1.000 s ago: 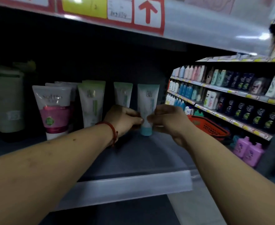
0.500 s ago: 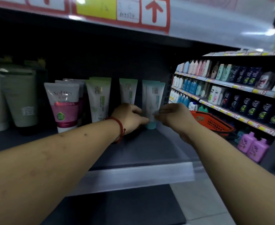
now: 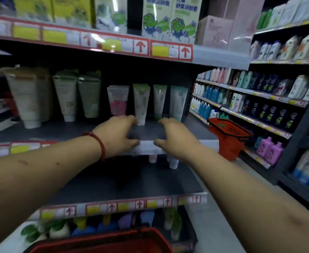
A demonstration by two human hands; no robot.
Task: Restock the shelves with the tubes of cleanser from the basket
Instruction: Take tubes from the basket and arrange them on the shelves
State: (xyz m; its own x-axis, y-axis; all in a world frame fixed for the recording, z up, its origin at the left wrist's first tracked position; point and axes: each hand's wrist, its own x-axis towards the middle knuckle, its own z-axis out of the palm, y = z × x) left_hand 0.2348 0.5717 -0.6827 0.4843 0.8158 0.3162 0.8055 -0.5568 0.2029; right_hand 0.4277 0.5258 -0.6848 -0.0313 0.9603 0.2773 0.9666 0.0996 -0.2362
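Because the tubes of cleanser (image 3: 141, 105) stand cap-down at the far back of the shelf (image 3: 58, 130), they keep upright with their labels facing the aisle. The left hand (image 3: 119, 136) and right hand (image 3: 173, 136) hover over the shelf's near lip, fingers loosely spread, holding nothing. A red basket (image 3: 102, 241) sits nearest, its contents hidden. An orange basket (image 3: 228, 132) stands right, probably on the dim aisle floor
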